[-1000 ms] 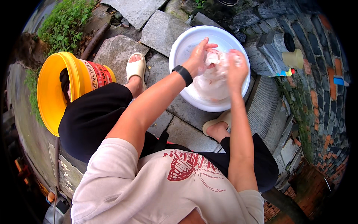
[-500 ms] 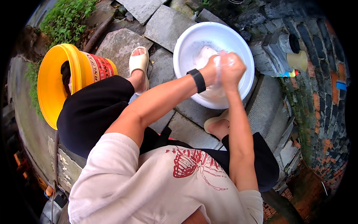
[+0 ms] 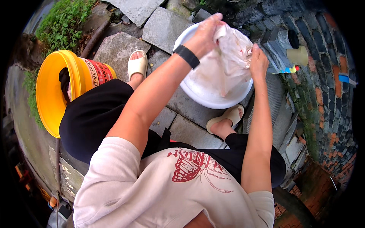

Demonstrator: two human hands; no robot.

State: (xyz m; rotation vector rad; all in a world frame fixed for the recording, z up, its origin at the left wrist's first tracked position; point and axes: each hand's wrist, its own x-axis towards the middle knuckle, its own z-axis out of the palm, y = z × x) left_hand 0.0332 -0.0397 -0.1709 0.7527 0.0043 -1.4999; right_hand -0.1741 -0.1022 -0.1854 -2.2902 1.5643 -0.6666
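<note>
A wet, pale pinkish cloth (image 3: 234,49) hangs stretched between my two hands above a white plastic basin (image 3: 207,100). What kind of garment or cloth it is, I cannot tell. My left hand (image 3: 204,36), with a black band on its wrist, grips the upper left edge of the cloth over the basin's far left rim. At the basin's right side, my right hand (image 3: 259,62) pinches the other edge. The lower part of the cloth hangs down into the basin and hides much of its inside.
To the left, a yellow bucket (image 3: 49,98) lies tilted with dark cloth (image 3: 64,81) inside. A grey metal duct-like piece (image 3: 272,47) stands right of the basin, before a brick wall (image 3: 329,76). Uneven stone slabs (image 3: 167,28) make up the ground; green plants (image 3: 64,22) grow at far left.
My hands were together over the basin, clenched on the bunched cloth. They have moved apart, the left up and away, the right to the right, and the cloth is lifted and spread between them.
</note>
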